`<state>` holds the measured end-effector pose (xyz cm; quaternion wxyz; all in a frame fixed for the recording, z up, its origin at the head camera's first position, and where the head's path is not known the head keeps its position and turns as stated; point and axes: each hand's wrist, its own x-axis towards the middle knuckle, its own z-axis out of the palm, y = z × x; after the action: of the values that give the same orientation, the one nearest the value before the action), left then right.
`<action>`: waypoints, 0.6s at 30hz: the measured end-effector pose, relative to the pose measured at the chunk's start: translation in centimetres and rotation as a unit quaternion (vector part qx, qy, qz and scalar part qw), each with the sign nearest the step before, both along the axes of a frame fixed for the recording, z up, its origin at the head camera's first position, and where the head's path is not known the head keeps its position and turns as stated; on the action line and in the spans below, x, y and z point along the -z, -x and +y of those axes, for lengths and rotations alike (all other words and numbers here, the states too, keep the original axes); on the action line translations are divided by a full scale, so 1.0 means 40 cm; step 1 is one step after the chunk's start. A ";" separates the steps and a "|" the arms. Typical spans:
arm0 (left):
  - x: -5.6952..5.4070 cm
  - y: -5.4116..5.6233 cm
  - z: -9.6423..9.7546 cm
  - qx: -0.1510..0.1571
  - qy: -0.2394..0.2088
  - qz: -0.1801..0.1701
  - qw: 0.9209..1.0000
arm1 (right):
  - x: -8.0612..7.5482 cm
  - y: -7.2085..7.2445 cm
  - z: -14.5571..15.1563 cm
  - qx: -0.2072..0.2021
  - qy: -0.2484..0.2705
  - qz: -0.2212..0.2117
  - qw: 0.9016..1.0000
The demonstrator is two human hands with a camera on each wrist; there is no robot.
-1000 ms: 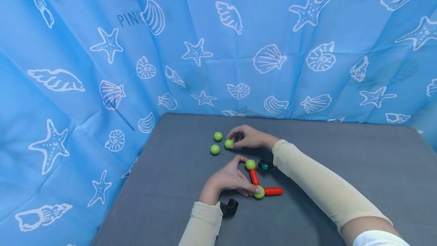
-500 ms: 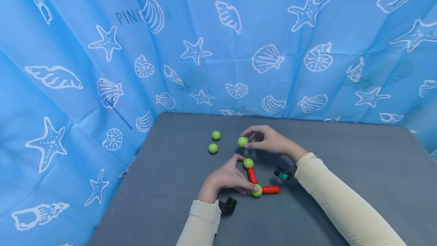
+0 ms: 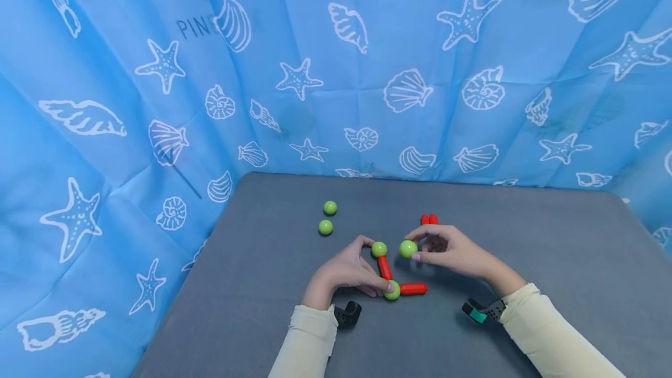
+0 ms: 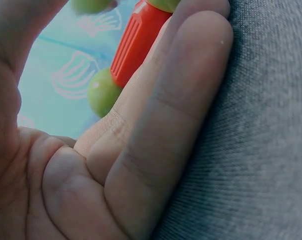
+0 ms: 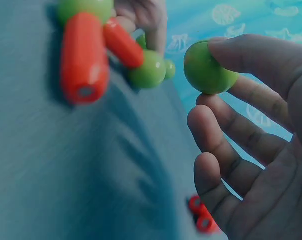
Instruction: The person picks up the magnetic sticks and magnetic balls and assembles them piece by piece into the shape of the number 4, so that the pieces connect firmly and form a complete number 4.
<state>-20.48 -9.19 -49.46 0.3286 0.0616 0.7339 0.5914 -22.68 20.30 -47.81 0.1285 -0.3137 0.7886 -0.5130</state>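
My left hand [image 3: 343,270] holds an L-shaped joined piece of green balls and red rods, thumb on the near corner ball [image 3: 391,290] and index finger at the far ball [image 3: 379,249]. One red rod [image 3: 385,268] links these two balls. A second red rod [image 3: 413,289] sticks out rightward from the corner ball, its outer end bare. Just right of the far ball, my right hand [image 3: 459,252] pinches a loose green ball [image 5: 205,70] between thumb and fingertips. In the right wrist view its other fingers are loosely bent below the ball.
Two loose green balls, one farther back [image 3: 330,207] and one nearer [image 3: 325,227], lie to the left on the grey table [image 3: 236,284]. A pair of red rods [image 3: 429,219] lies side by side behind my right hand. A blue shell-print curtain [image 3: 315,104] hangs behind the table.
My right hand has carried a green ball from beside the other loose balls rightward and nearer to me. The red rod pair has come into view. My left hand keeps its hold.
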 end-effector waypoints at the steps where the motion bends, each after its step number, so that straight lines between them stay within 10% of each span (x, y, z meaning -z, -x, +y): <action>1: 0.000 0.001 0.001 0.000 0.001 -0.001 1.000 | 0.006 -0.011 0.012 0.007 0.003 -0.007 1.000; 10: -0.009 0.000 0.003 0.000 0.006 0.001 1.000 | 0.045 -0.077 0.086 0.070 -0.001 -0.027 0.997; 18: -0.018 -0.006 0.002 -0.003 0.016 0.006 1.000 | 0.068 -0.091 0.088 0.041 0.007 -0.029 0.999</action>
<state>-20.24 -9.11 -48.76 0.3231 0.0574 0.7455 0.5802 -19.02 23.81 -50.54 0.1275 -0.2669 0.7930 -0.5325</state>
